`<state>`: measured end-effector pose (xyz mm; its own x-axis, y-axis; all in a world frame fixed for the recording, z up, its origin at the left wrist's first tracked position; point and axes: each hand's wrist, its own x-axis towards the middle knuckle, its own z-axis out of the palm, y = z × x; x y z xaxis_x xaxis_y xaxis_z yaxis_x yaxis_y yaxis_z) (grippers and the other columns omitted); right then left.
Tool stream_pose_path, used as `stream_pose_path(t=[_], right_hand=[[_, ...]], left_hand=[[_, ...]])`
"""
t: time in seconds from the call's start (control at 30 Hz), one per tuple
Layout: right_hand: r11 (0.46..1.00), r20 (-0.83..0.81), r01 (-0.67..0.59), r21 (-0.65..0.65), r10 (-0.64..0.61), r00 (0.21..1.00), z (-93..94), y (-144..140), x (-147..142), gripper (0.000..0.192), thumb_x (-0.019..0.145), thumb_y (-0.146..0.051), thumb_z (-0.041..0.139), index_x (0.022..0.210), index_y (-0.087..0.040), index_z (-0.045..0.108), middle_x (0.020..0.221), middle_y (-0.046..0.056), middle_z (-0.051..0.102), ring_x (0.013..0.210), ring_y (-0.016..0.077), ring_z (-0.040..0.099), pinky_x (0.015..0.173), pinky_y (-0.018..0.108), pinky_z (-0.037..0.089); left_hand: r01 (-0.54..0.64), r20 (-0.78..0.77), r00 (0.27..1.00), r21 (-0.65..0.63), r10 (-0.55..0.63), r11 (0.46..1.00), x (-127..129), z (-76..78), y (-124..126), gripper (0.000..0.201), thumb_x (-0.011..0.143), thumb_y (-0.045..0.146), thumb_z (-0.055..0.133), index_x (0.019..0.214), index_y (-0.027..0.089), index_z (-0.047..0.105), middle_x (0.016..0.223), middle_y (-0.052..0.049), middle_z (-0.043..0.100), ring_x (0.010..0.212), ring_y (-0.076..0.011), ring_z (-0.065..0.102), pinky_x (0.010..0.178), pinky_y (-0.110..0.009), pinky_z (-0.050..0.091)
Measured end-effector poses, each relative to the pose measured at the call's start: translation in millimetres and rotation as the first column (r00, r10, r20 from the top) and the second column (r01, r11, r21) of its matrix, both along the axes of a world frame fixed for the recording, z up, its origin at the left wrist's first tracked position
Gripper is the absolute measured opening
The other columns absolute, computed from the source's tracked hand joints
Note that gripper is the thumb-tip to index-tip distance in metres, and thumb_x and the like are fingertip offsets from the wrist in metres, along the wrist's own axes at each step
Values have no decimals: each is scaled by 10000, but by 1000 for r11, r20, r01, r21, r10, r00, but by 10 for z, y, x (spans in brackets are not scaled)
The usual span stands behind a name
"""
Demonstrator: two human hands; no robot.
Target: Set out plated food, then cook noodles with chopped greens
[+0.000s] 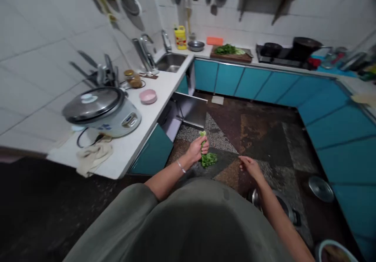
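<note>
Here, left hand (197, 149) fisted around greens (207, 158)

A bunch of green leafy stalks (206, 152) is hanging upright, pale stem ends pointing up. Its dark leaves are drooping below, above the floor.
</note>
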<state>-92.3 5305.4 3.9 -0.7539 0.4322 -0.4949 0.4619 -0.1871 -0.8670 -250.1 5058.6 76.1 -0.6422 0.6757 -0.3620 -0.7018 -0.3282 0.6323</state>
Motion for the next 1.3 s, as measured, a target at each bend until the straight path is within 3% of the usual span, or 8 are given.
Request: stream_pose_path(t=[0.2,0.43,0.67,0.83,0.97,1.1,1.2,1.3], right_hand=[[982,138,-142,126,125,983,-521,672,-953,470,476,-562,646,731,-168,640,599,3,608,527,135,548,507,264,420],[890,100,-338,307,323,941,-783,719,-2669,352,523,-475,693,712,-199,585,603,-15,591,577,144,536,576,281,463],[682,130,-503,531,521,843,-775,568,-4409,301,644,-443,638,797,-186,673,893,76,730,873,223,662,873,338,486],[516,244,-634,576,632,736,-679,594,-5370,270,641,-435,638,756,-198,697,830,53,731,838,237,659,834,344,480],[393,277,-732,556,743,609,-784,636,-6061,263,627,-471,627,674,-218,679,787,56,725,873,276,677,855,375,489],[262,322,-826,498,829,457,-1104,595,-6723,256,589,-511,647,552,-259,628,707,68,708,895,339,696,870,443,512],[127,390,-884,449,863,322,-1312,489,-7046,264,598,-521,605,487,-283,584,616,92,665,851,366,704,851,482,524],[38,398,-902,430,889,227,-1430,404,-7068,334,611,-598,560,480,-291,565,570,105,632,752,382,699,811,529,534]], left_hand=[[-363,-56,932,-156,359,919,-136,-39,-624,421,781,457,750,796,199,417,536,102,343,381,-37,264,369,-143,178],[-583,16,799,-230,602,780,-467,-254,-808,416,791,445,739,796,203,401,542,104,338,379,-37,266,378,-148,157],[-630,88,747,-223,659,744,-1439,-538,-554,410,801,466,700,778,212,378,498,112,323,355,-41,214,370,-154,123],[-660,32,742,-136,669,739,-2081,-486,-361,437,766,478,721,743,207,379,517,96,348,384,-43,235,371,-160,162],[-727,30,673,-157,739,669,-2315,-451,-237,423,754,487,725,759,202,412,521,95,350,382,-40,231,376,-164,145],[-843,30,509,-182,860,506,-2335,-427,13,385,770,458,707,767,205,418,530,94,355,379,-42,237,385,-166,126],[-932,33,288,-218,957,288,-2252,-379,289,364,769,439,700,765,209,418,523,93,353,373,-46,245,390,-171,121],[-962,49,62,-262,997,73,-2118,-342,614,389,746,451,722,765,212,416,513,93,358,368,-48,253,393,-177,112]])
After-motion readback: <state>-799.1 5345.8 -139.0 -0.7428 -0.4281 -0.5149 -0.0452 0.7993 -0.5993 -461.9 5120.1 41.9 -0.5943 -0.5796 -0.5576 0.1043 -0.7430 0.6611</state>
